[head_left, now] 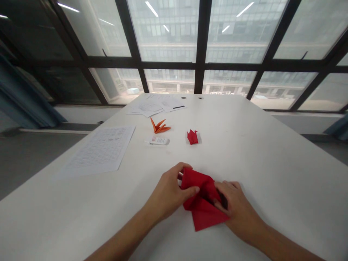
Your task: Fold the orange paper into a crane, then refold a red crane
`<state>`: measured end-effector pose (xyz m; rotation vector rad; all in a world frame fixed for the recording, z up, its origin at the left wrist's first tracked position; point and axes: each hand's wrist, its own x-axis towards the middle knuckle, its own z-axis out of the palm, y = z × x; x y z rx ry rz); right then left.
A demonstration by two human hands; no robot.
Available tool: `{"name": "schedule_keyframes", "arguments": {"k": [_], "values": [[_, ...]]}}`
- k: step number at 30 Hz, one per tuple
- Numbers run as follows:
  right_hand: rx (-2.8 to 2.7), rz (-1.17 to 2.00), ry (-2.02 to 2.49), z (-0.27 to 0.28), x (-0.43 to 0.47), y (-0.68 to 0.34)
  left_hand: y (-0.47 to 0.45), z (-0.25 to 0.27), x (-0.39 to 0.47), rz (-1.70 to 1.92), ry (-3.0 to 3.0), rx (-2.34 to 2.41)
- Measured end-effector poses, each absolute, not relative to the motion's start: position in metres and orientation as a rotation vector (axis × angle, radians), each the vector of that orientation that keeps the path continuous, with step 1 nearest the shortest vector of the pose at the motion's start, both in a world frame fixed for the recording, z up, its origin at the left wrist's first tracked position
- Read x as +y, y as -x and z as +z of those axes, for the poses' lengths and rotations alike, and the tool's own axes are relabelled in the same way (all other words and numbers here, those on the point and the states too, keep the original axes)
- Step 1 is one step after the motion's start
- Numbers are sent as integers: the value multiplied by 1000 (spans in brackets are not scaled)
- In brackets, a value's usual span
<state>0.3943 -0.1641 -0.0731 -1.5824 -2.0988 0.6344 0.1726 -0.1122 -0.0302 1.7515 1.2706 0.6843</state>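
Observation:
Both my hands hold a sheet of red paper (202, 181), partly folded, with its layers spread apart and one pointed flap hanging toward me. My left hand (171, 192) grips its left edge, thumb on the front face and fingers behind. At the right side, my right hand (236, 208) pinches the paper, its thumb inside a fold and some fingers hidden by the paper. Farther off on the table stand a small red folded paper crane (193, 137) and an orange folded paper crane (160, 127).
A white eraser-like item in a clear wrapper (160, 141) lies near the orange crane. At left is a written sheet (100, 150); several papers (152, 105) lie at the far end of the white table (258, 156). Windows (168, 29) stand beyond, with a blue curtain (24, 94) at left.

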Motion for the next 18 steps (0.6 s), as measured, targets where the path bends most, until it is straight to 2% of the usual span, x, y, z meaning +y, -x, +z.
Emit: {"name": "schedule_keyframes", "arguments": {"k": [10, 14, 18], "values": [[-1980, 723, 1636, -67, -167, -392, -171, -28, -110, 659, -1418, 1088], [-1965, 706, 1663, -70, -165, -393, -166, -24, -113, 550, -1538, 1089], [-2040, 699, 1602, -68, -163, -394, -162, -22, -114, 592, -1671, 1193]]}}
